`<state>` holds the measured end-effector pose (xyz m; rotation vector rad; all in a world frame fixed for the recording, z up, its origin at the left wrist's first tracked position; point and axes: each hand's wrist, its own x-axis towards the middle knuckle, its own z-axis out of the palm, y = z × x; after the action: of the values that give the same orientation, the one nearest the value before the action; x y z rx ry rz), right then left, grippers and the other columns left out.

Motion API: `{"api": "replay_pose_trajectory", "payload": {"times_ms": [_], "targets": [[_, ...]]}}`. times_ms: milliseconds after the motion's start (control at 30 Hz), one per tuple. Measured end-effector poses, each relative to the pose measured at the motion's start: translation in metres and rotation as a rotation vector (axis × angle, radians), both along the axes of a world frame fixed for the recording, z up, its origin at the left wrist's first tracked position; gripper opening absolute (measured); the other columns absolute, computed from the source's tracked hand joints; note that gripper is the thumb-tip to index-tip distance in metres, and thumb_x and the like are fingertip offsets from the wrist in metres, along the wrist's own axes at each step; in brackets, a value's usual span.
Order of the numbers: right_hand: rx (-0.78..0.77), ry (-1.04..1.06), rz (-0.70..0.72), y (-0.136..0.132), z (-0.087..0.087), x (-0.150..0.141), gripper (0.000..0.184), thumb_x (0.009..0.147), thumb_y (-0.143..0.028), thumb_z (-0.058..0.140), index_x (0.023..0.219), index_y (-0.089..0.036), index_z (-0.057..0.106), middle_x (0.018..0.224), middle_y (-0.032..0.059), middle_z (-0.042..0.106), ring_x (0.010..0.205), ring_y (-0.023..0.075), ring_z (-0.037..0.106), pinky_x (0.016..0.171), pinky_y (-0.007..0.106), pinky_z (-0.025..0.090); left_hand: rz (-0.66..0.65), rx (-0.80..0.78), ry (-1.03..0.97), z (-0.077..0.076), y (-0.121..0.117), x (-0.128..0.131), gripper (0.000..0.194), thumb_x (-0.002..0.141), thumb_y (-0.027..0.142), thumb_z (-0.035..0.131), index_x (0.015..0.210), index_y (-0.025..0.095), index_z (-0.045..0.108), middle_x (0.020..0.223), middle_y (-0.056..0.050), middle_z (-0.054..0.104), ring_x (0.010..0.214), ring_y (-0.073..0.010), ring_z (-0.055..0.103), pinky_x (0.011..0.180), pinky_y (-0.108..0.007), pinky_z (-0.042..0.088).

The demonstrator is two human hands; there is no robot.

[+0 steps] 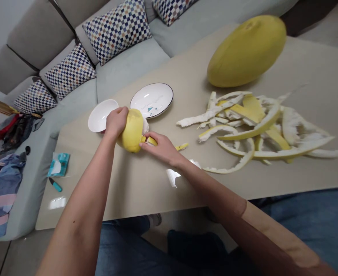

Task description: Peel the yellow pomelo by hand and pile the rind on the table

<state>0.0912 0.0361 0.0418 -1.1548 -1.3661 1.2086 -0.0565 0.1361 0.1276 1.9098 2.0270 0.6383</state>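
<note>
A partly peeled yellow pomelo (132, 132) is held over the table between my two hands. My left hand (117, 122) wraps round its left side, fingers closed on the rind. On the right side, my right hand (160, 147) pinches a strip of pomelo peel (151, 141) where it meets the fruit. White pith shows along the pomelo's right edge. Just behind the fruit are a white bowl (99, 115) and a white oval plate (151, 97) with a dark rim.
A heap of peel strips (255, 126) spreads over the table's right side. Behind it sits a whole pomelo (246, 51). At the left end lie a teal tissue pack (58, 165) and a small knife (55, 185) with a teal handle. A sofa (128, 65) borders the far side.
</note>
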Motion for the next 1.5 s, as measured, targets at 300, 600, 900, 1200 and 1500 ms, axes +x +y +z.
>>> {"api": "replay_pose_trajectory", "payload": {"times_ms": [300,600,900,1200,1500], "targets": [[0.217,-0.052,-0.170,-0.003,0.001,-0.025,0.047,0.063,-0.034,0.084,0.102,-0.022,0.060,0.109,0.0071,0.061,0.100,0.0245,0.058,0.086,0.037,0.047,0.027,-0.001,-0.010,-0.004,0.002,-0.006,0.034,0.088,0.042,0.039,0.082,0.023,0.067,0.087,-0.003,0.069,0.081,-0.0210,0.058,0.073,-0.031,0.041],[0.040,0.088,-0.248,-0.004,0.006,-0.049,0.039,0.058,-0.033,0.081,0.089,-0.021,0.060,0.091,0.0020,0.065,0.082,0.0209,0.057,0.076,0.034,0.047,0.038,-0.015,-0.032,-0.001,0.003,-0.013,0.034,0.085,0.043,0.043,0.084,0.022,0.069,0.092,-0.003,0.071,0.085,-0.0211,0.059,0.075,-0.029,0.042],[0.165,0.194,-0.180,0.000,-0.001,-0.049,0.024,0.066,-0.033,0.073,0.077,-0.022,0.056,0.078,-0.0011,0.059,0.077,0.0182,0.055,0.072,0.030,0.044,0.033,-0.011,-0.024,-0.002,0.001,-0.017,0.037,0.086,0.043,0.040,0.088,0.021,0.070,0.094,-0.003,0.071,0.085,-0.0197,0.059,0.075,-0.028,0.042],[0.289,0.068,-0.213,-0.007,-0.010,-0.043,0.022,0.076,-0.037,0.066,0.070,-0.023,0.050,0.074,-0.0008,0.058,0.069,0.0167,0.053,0.067,0.029,0.043,0.034,-0.001,-0.001,0.000,-0.002,-0.011,0.036,0.085,0.043,0.041,0.084,0.021,0.069,0.091,-0.003,0.071,0.087,-0.0217,0.059,0.078,-0.029,0.042],[0.459,-0.124,-0.235,-0.039,-0.012,-0.026,0.012,0.085,-0.025,0.051,0.073,-0.025,0.055,0.073,0.0020,0.063,0.071,0.0183,0.059,0.068,0.030,0.046,0.042,0.022,-0.020,-0.002,-0.001,-0.007,0.034,0.084,0.044,0.044,0.075,0.021,0.068,0.079,-0.004,0.068,0.081,-0.0229,0.057,0.074,-0.030,0.042]]}}
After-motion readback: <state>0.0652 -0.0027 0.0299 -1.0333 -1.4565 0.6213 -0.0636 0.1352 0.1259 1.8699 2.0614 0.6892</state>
